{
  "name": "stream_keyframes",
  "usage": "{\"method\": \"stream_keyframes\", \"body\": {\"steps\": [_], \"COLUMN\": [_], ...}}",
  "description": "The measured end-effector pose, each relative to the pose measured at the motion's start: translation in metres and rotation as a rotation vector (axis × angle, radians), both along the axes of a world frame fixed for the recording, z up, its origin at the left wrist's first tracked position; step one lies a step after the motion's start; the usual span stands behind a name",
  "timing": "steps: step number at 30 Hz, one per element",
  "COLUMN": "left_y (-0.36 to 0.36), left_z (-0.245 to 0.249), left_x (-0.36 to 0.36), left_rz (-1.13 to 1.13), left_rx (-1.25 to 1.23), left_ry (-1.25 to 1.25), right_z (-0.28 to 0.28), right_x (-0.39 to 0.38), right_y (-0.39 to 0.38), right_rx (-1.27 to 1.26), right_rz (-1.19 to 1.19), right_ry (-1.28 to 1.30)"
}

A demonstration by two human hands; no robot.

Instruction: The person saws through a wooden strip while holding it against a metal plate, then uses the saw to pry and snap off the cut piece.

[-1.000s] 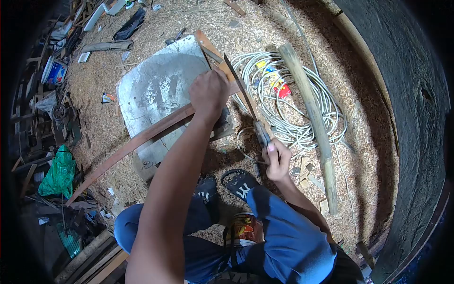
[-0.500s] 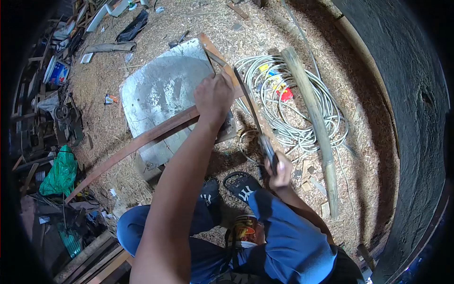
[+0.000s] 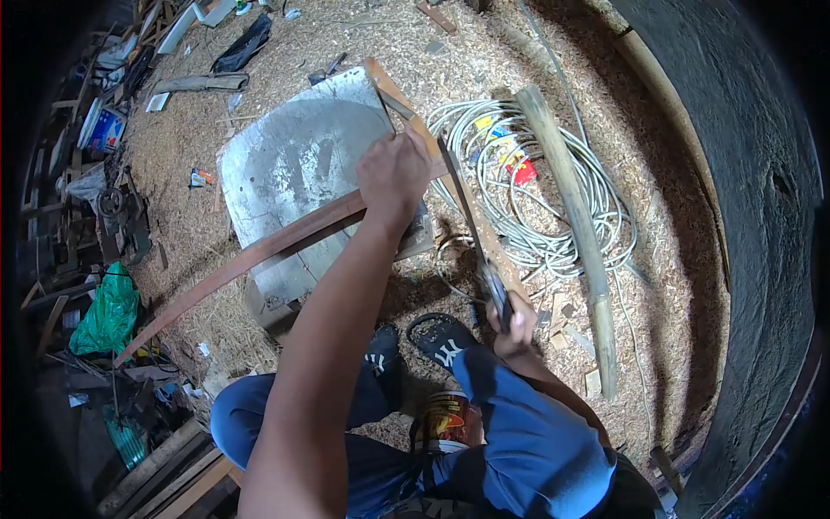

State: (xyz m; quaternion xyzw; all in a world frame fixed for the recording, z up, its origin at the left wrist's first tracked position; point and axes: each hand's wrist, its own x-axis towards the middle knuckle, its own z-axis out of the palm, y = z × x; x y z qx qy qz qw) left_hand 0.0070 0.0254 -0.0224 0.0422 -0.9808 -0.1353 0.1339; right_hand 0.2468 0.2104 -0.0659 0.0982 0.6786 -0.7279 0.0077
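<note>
My left hand (image 3: pixel 393 173) is closed on a long reddish wood strip (image 3: pixel 277 240), pressing it where it crosses a lighter wooden piece (image 3: pixel 389 86) at the right edge of a metal-topped block (image 3: pixel 303 164). The strip runs down to the lower left. My right hand (image 3: pixel 516 324) is wrapped round the handle of a handsaw (image 3: pixel 471 212). Its narrow dark blade points up and away, lying across the strip's right end, just right of my left hand. The blade's exact contact with the wood is too small to tell.
A coil of pale cable (image 3: pixel 553 233) and a wooden pole (image 3: pixel 566 199) lie to the right. Beyond them curves a large dark surface (image 3: pixel 752 173). A green bag (image 3: pixel 108 311) and scrap are at left. A printed bucket (image 3: pixel 450 421) stands between my legs.
My right hand and the saw have moved slightly down and toward me. My left hand stays in nearly the same place on the strip.
</note>
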Motion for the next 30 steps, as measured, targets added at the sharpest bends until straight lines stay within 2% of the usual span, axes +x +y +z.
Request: {"method": "stream_keyframes", "body": {"steps": [3, 5, 8, 9, 11, 12, 13, 15, 17, 19, 21, 22, 24, 25, 27, 28, 30], "left_y": [-0.002, -0.001, 0.000, 0.001, 0.001, 0.000, 0.001, -0.001, 0.001, 0.002, 0.000, -0.001, 0.003, 0.004, 0.000, -0.002, -0.002], "left_z": [-0.002, -0.001, 0.006, 0.006, 0.005, 0.005, 0.005, 0.002, 0.001, 0.001, 0.000, 0.002, 0.006, 0.009, 0.006, 0.001, -0.002], "left_x": [0.001, 0.000, 0.003, 0.003, 0.000, -0.001, -0.002, 0.003, 0.001, -0.001, 0.001, 0.002, 0.000, 0.000, 0.000, 0.000, 0.001], "left_rz": [-0.030, -0.033, -0.020, -0.029, 0.006, 0.009, -0.006, -0.015, -0.020, -0.016, -0.001, 0.003, 0.002, 0.012, 0.040, 0.005, -0.040], "left_rx": [-0.004, 0.016, 0.004, 0.004, -0.017, -0.017, -0.008, 0.000, -0.003, -0.013, -0.025, -0.020, -0.010, -0.005, -0.005, 0.004, 0.016], "left_ry": [0.005, -0.002, -0.028, -0.031, -0.087, -0.085, -0.073, -0.073, 0.032, 0.025, 0.010, 0.010, 0.020, -0.013, -0.051, -0.010, 0.035], "right_z": [0.000, 0.005, 0.015, 0.010, 0.002, 0.007, -0.011, 0.004, 0.008, -0.021, 0.022, 0.006, -0.034, -0.027, -0.004, 0.005, 0.018], "right_x": [-0.002, -0.038, -0.070, -0.060, -0.028, -0.014, 0.009, 0.011, -0.007, -0.029, -0.065, -0.051, -0.007, 0.006, 0.024, 0.020, 0.001], "right_y": [0.005, -0.009, -0.022, -0.019, -0.006, -0.002, 0.007, 0.010, 0.005, -0.008, -0.012, -0.009, 0.002, 0.007, 0.013, 0.013, 0.015], "right_rx": [-0.034, 0.016, -0.116, -0.115, 0.058, 0.015, -0.033, -0.092, 0.035, 0.192, -0.087, -0.085, 0.444, 0.444, -0.124, -0.128, 0.100], "right_rz": [0.012, -0.015, -0.048, -0.058, 0.045, 0.041, 0.015, 0.006, 0.032, -0.127, -0.005, -0.010, -0.004, -0.003, 0.017, 0.026, 0.111], "right_ry": [-0.009, 0.069, 0.064, 0.063, 0.120, 0.096, 0.005, -0.011, 0.028, 0.107, 0.038, 0.033, 0.085, 0.091, 0.038, 0.031, -0.017]}}
